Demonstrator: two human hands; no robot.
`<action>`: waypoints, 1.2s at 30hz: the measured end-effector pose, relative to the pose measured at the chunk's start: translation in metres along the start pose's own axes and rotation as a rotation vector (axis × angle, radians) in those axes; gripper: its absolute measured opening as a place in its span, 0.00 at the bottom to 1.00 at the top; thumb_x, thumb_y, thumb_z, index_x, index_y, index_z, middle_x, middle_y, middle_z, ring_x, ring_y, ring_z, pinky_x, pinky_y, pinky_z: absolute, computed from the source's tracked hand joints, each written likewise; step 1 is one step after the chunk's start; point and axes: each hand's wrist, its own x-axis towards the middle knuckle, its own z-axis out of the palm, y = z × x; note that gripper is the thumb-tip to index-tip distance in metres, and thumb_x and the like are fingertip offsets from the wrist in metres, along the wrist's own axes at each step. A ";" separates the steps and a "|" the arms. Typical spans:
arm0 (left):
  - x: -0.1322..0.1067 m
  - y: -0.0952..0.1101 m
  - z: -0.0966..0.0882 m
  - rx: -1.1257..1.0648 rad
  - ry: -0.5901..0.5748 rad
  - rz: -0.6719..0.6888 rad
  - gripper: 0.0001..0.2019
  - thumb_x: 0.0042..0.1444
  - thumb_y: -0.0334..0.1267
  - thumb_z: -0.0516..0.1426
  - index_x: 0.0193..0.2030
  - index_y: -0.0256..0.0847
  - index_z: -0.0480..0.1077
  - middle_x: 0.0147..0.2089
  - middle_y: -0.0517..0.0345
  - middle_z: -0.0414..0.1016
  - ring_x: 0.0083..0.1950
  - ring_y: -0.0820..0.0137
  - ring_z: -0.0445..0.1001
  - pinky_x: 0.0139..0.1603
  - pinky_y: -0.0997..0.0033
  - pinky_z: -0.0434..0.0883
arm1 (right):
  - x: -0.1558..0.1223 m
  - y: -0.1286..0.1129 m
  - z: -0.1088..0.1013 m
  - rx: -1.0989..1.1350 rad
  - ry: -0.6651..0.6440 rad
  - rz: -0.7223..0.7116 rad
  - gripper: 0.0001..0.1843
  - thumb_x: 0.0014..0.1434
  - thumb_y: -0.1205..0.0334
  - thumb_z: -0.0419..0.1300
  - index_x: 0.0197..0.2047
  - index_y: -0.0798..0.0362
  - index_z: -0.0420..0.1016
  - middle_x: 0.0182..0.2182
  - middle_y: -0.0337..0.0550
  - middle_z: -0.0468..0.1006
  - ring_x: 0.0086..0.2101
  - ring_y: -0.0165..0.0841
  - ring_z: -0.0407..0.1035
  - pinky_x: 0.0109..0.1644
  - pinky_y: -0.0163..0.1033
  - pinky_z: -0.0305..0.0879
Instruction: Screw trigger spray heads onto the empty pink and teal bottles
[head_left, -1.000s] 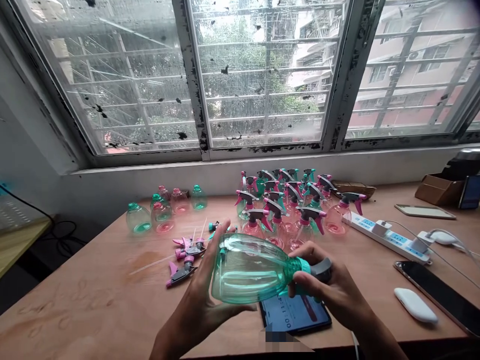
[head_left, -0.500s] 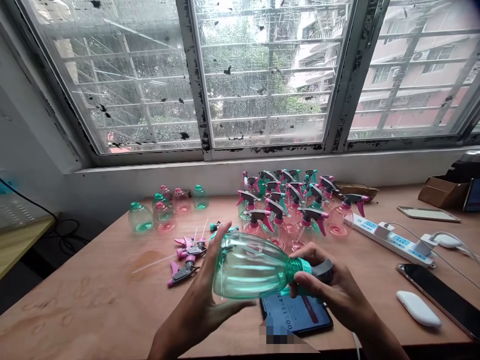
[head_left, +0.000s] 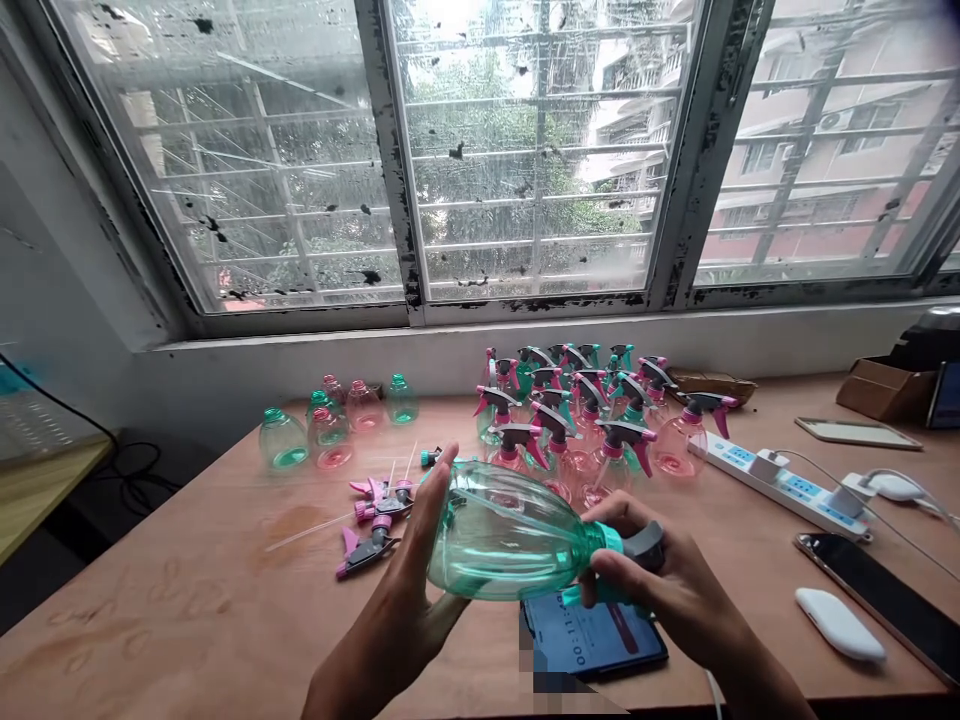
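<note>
I hold a clear green spray bottle (head_left: pixel 504 538) on its side above the wooden table (head_left: pixel 187 600). My left hand (head_left: pixel 420 560) cups the bottle's base and body with fingers wrapped round it. My right hand (head_left: pixel 660 590) is closed round the bottle's neck and its grey and green trigger head (head_left: pixel 637 545). A phone with a lit screen (head_left: pixel 592 635) lies on the table right under the bottle.
Several finished pink and green spray bottles (head_left: pixel 585 420) stand at the back. Bare bottles (head_left: pixel 322 430) stand at the back left, loose trigger heads (head_left: pixel 375 515) lie beside them. A power strip (head_left: pixel 780 480), a white mouse (head_left: pixel 840 625) and a dark phone (head_left: pixel 885 600) lie at the right.
The bottle's base has tilted up a little and rolled slightly in my hands. Both hands keep their grip. The view has dropped a little.
</note>
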 end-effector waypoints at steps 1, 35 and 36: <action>-0.001 0.000 0.001 -0.001 0.005 0.007 0.42 0.75 0.46 0.59 0.85 0.70 0.38 0.89 0.55 0.45 0.88 0.49 0.47 0.82 0.36 0.57 | 0.000 0.001 0.000 0.016 -0.004 0.003 0.23 0.60 0.41 0.80 0.42 0.51 0.81 0.24 0.38 0.88 0.27 0.34 0.82 0.33 0.34 0.76; 0.002 0.009 -0.004 -0.100 -0.045 -0.107 0.66 0.51 0.58 0.77 0.85 0.68 0.39 0.89 0.51 0.47 0.87 0.37 0.48 0.83 0.30 0.56 | 0.001 0.004 0.005 0.065 0.020 -0.026 0.22 0.59 0.47 0.82 0.44 0.51 0.81 0.23 0.38 0.87 0.26 0.36 0.83 0.33 0.37 0.79; 0.002 0.009 -0.005 -0.098 -0.052 -0.108 0.64 0.52 0.57 0.76 0.85 0.68 0.40 0.89 0.51 0.48 0.87 0.38 0.50 0.83 0.31 0.57 | 0.001 0.004 0.004 0.055 0.033 -0.033 0.22 0.59 0.46 0.82 0.43 0.51 0.81 0.23 0.38 0.87 0.26 0.37 0.82 0.33 0.37 0.79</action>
